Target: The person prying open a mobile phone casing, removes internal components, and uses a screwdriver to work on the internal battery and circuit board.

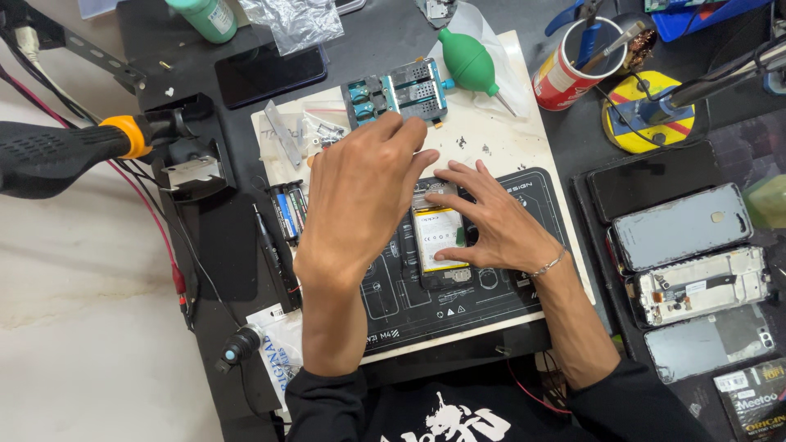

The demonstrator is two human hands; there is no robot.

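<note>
An opened phone [440, 237] with its white and yellow battery showing lies on a dark work mat [491, 303] in the middle of the bench. My left hand [360, 196] reaches over the phone's upper left, fingertips bent down onto its top edge; whether it pinches a small part is hidden. My right hand [491, 221] rests spread flat on the phone's right side, with a thin bracelet at the wrist. The phone's upper part is covered by both hands.
A teal phone clamp [397, 92] and a green air blower [468, 59] lie behind the mat. A red cup [569, 69] with tools stands at the back right. Several phone backs and frames [684, 225] lie at the right. A black-handled tool with an orange collar [65, 151] juts in from the left.
</note>
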